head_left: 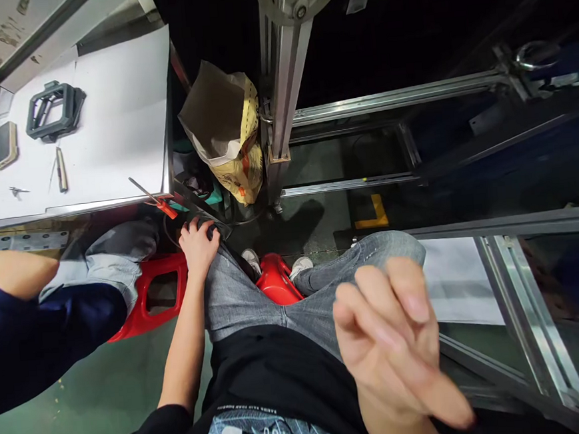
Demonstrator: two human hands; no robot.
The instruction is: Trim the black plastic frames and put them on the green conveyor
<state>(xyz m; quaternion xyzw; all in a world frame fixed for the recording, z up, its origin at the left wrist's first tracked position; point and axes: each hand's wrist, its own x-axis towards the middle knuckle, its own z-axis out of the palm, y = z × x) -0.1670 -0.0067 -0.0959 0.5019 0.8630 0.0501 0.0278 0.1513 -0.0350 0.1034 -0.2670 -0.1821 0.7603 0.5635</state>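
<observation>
My left hand (pixel 201 245) lies on the left knee of my grey jeans (pixel 234 281), fingers a little apart and holding nothing. Just beyond it, a screwdriver with a red-orange handle (pixel 166 208) sticks out over the corner of the white-topped table (pixel 126 116). Close to the camera, my right hand (pixel 392 342) is raised above my right thigh. Its fingers are curled toward the palm with the thumb out to the side, and nothing shows in them. I sit on a red stool (pixel 276 281).
Dark grey frame-shaped parts (pixel 53 110), a phone (pixel 4 144) and a slim pen-like tool (pixel 61 170) lie on the table. An open paper sack (pixel 243 170) stands beside it. At left sits another person in a dark blue sleeve (pixel 48 336). Metal profile framing (pixel 391 102) runs along the right.
</observation>
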